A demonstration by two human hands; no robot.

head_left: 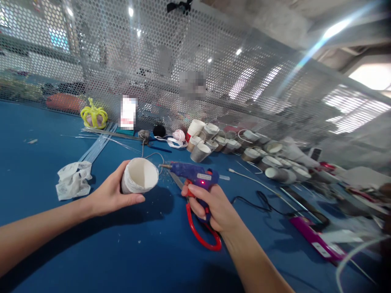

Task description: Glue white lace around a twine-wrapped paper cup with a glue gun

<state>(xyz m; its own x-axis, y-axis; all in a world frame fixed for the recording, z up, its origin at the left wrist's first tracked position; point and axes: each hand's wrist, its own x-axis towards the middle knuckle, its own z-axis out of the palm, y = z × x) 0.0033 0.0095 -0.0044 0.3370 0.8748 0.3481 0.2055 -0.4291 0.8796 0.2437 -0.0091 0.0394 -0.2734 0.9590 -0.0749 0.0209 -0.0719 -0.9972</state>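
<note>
My left hand point(114, 189) is wrapped around a white paper cup point(136, 177), its open mouth tilted toward me. Grey yarn runs from near the cup back to a small grey ball point(143, 135). In my right hand point(209, 203) is a blue glue gun point(191, 171), gripped by its handle with a red light lit on its side. The nozzle points left, just short of the cup's rim. Beneath the gun and my right hand lie red-handled scissors point(195, 230), partly hidden.
Behind are several grey and white cups point(200, 151) along a perforated metal screen point(165, 61). Crumpled white lace point(74, 181) and clear glue sticks point(99, 144) lie at left. A black cable point(259, 203) and a purple box point(316, 240) are on the right.
</note>
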